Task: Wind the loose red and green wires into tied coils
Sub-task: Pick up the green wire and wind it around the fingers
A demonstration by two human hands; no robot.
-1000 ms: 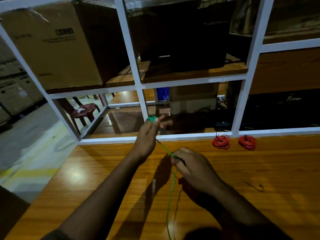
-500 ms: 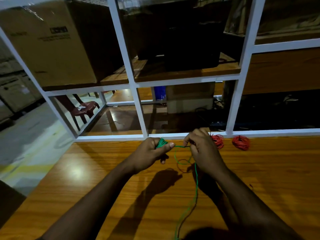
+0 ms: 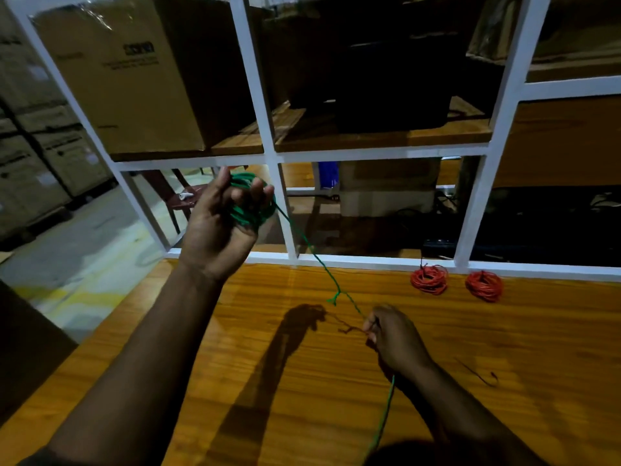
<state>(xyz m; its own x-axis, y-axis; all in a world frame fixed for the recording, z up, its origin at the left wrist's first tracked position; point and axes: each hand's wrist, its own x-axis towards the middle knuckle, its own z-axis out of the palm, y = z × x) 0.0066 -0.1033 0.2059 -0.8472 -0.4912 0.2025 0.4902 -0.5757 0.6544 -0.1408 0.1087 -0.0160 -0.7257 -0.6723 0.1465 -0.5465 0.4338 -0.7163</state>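
My left hand (image 3: 220,227) is raised above the table's far edge, with a green wire coil (image 3: 250,205) wound around its fingers. From the coil a taut green wire (image 3: 311,247) slants down to the right, with a small kink midway, into my right hand (image 3: 395,339). That hand pinches the wire low over the wooden table (image 3: 470,348). The rest of the wire hangs off the near edge. Two red wire coils, one (image 3: 430,279) beside the other (image 3: 484,285), lie at the table's far right.
A white shelf frame (image 3: 285,210) rises along the table's far edge, with a large cardboard box (image 3: 117,79) on its upper left shelf. A short dark wire scrap (image 3: 477,375) lies on the table to the right of my right hand. A red plastic stool (image 3: 181,196) stands beyond the frame.
My hands were together at the table's far edge. The left has since risen with a bigger green coil; the right has dropped toward me, pulling the wire taut.
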